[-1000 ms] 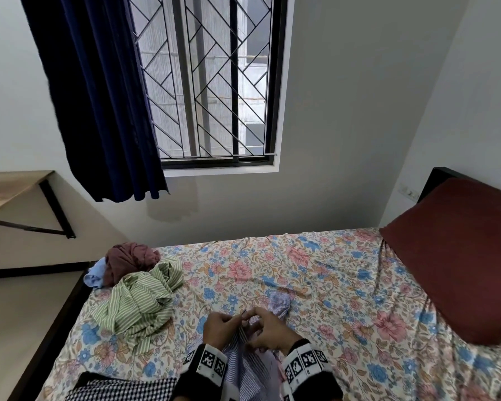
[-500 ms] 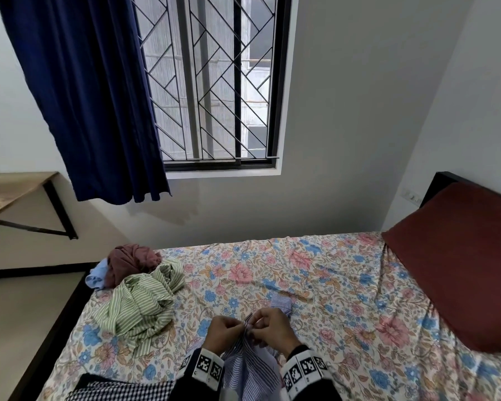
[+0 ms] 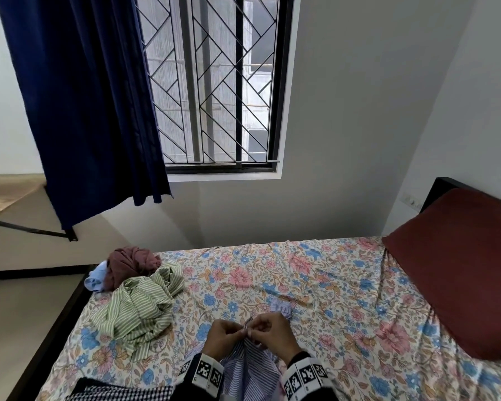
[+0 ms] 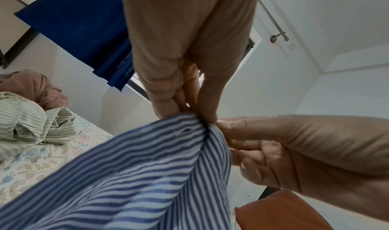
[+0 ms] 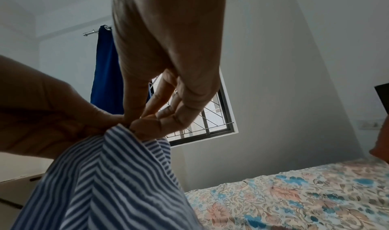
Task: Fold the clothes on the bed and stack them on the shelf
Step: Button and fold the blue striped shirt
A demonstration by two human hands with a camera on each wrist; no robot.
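A blue-and-white striped shirt (image 3: 249, 369) hangs from both hands above the near edge of the floral bed (image 3: 315, 279). My left hand (image 3: 224, 335) and right hand (image 3: 268, 331) meet and pinch its edge together. The left wrist view shows the left hand (image 4: 189, 107) pinching the shirt (image 4: 136, 175) beside a buttonhole, with the right hand (image 4: 284, 150) pinching right next to it. In the right wrist view the right hand (image 5: 155, 117) nips the striped shirt (image 5: 109, 183). A crumpled green striped garment (image 3: 139, 305), a maroon one (image 3: 130, 263) and a light blue piece (image 3: 94, 280) lie at the bed's far left.
A maroon pillow (image 3: 460, 267) leans against the dark headboard at the right. A wooden wall shelf (image 3: 3, 192) on black brackets sits at the left, beside a navy curtain (image 3: 84, 96) and a barred window (image 3: 214, 82). A checked cloth (image 3: 122, 393) lies at the bed's near edge.
Both hands rose slightly with the shirt and drew closer, fingertips now pinching the same spot. The head view tilted upward a little.
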